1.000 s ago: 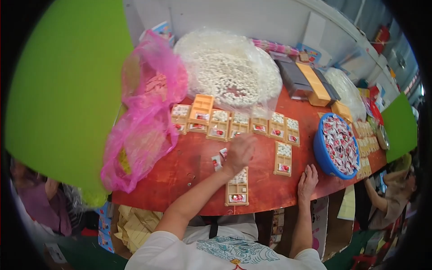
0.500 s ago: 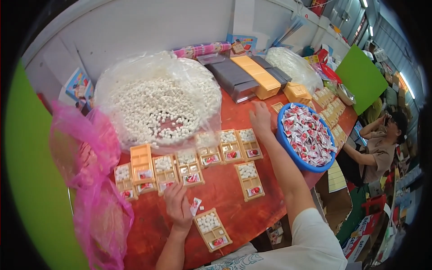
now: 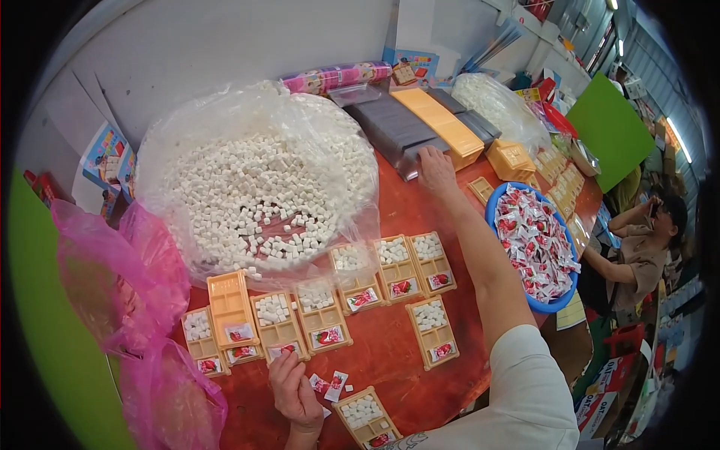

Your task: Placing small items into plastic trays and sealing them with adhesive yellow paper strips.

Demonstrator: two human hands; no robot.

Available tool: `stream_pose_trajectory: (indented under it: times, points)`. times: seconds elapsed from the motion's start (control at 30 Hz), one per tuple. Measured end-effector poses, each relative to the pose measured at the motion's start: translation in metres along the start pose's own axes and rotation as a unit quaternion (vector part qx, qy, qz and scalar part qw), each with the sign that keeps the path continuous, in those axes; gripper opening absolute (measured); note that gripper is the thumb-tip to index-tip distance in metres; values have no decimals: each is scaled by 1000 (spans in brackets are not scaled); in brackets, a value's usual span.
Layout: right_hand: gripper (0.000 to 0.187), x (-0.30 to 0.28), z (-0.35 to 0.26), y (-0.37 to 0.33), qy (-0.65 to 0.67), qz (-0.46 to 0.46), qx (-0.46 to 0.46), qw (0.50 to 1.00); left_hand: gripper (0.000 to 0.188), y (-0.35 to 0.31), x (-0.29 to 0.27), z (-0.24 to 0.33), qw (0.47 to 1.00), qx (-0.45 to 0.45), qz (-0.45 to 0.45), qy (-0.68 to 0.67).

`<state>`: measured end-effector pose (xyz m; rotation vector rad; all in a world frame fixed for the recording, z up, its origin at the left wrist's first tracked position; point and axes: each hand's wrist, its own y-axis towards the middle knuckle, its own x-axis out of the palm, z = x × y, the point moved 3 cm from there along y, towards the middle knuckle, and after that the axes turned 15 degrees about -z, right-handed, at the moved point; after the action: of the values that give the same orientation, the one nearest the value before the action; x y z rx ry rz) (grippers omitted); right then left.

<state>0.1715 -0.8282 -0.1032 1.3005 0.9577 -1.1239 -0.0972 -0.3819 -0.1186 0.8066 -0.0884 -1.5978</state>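
Note:
My left hand [image 3: 295, 394] hovers over the near table with its fingers curled together; what lies between them is hidden. Its fingertips are at the lower end of a beige compartment tray [image 3: 279, 330] with white cubes and a strawberry-print sachet. Loose sachets [image 3: 336, 385] lie just right of that hand, above another filled tray [image 3: 365, 418]. Farther off, my right hand [image 3: 437, 171] has its bent fingers on the near end of a long stack of clear, greyish plastic covers [image 3: 390, 127]. A row of partly filled trays [image 3: 390, 277] stretches between my hands and the cubes.
A big open plastic bag of white cubes [image 3: 255, 180] covers the back left. A blue basin of sachets [image 3: 496, 225] stands right of my forearm, near stacked yellow trays [image 3: 442, 127]. Pink plastic bags [image 3: 154, 300] hang at the left. Another person [image 3: 634, 247] sits at the right.
My right hand has moved from the table by the yellow trays onto the end of the cover stack. More loose sachets show beside my left hand. The whole view has shifted slightly.

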Motion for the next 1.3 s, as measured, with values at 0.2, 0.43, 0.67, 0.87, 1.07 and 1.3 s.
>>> stream_pose_trajectory:
  times: [0.2, 0.43, 0.67, 0.87, 1.07, 1.3]
  points:
    - [39, -15, -7, -4, -1, 38, -44, 998, 22, -2, 2, -3, 999, -11, -2, -41]
    - [40, -17, -12, 6, -121, -1, -68, 990, 22, -1, 3, -4, 999, -10, -5, -32]
    - [25, -17, -12, -20, -149, -12, -121, 981, 22, -2, 3, -2, 1000, -6, -5, -25]
    - [28, -127, -60, -68, 108, 86, -104, 985, 23, -8, -2, 7, 1000, 19, 8, 13]
    - [41, -190, -97, -167, 640, -136, -78, 753, 35, -14, 8, 14, 998, 48, -6, -37]
    - [47, -168, -142, -333, 828, -229, 24, 512, 60, -32, 27, 89, 913, -5, -174, -368]
